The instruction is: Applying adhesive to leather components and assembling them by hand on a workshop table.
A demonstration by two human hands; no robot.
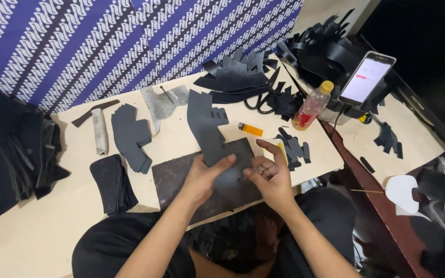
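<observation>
My left hand (204, 177) grips a long dark grey cut piece of sheet material (205, 125) with stepped notches; its thumb lies across the piece near the lower end. Beside it, my right hand (269, 175) touches the same piece's lower edge with curled fingers, index finger raised. Both hands hover over a dark square work slab (173, 180) on the cream table (37, 226).
A stack of similar grey cut pieces (130, 136) lies left of the slab, a black bundle (112, 183) below it. An orange lighter (251, 129), scissors (263, 102), a small bottle (311, 106), a propped phone (366, 78) and heaps of black offcuts (240, 77) sit behind.
</observation>
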